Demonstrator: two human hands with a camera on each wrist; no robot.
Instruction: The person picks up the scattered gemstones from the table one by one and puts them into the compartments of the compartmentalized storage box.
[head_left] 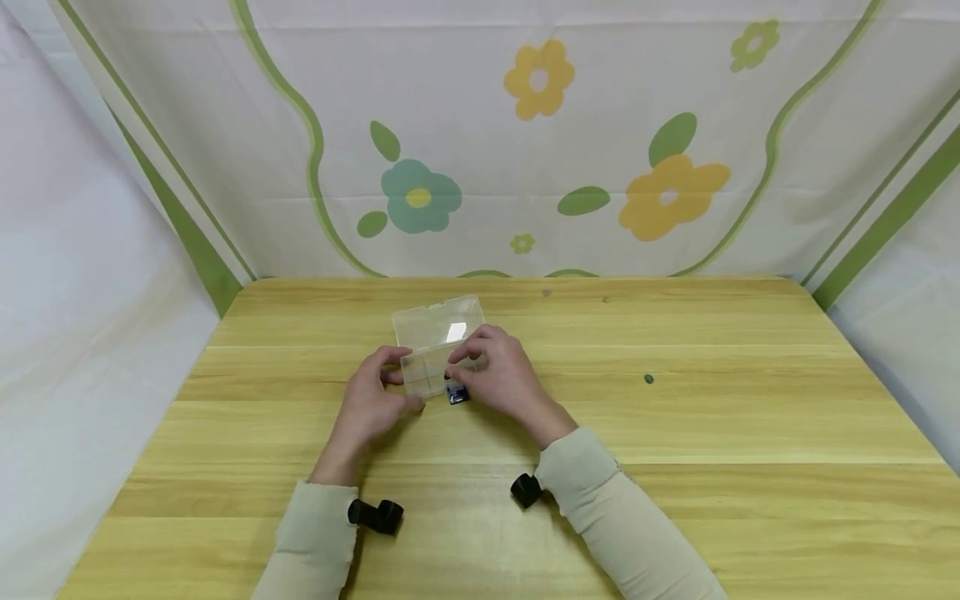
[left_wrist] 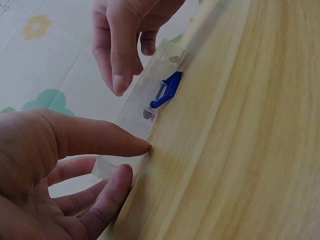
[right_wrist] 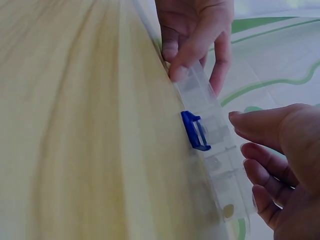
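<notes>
Nearest the person, two sleeves lie on the table (head_left: pixel 675 433). Beyond them the left hand (head_left: pixel 371 404) grips the near left corner of a clear box (head_left: pixel 435 354), thumb and fingers pinching its edge. The right hand (head_left: pixel 502 375) rests over the box's right side, fingers loosely curved on it. The wrist views show what the head view barely does: a blue latch (left_wrist: pixel 167 90) on the box's front wall, untouched, between the two hands. Farther back the open lid (head_left: pixel 438 321) lies flat.
</notes>
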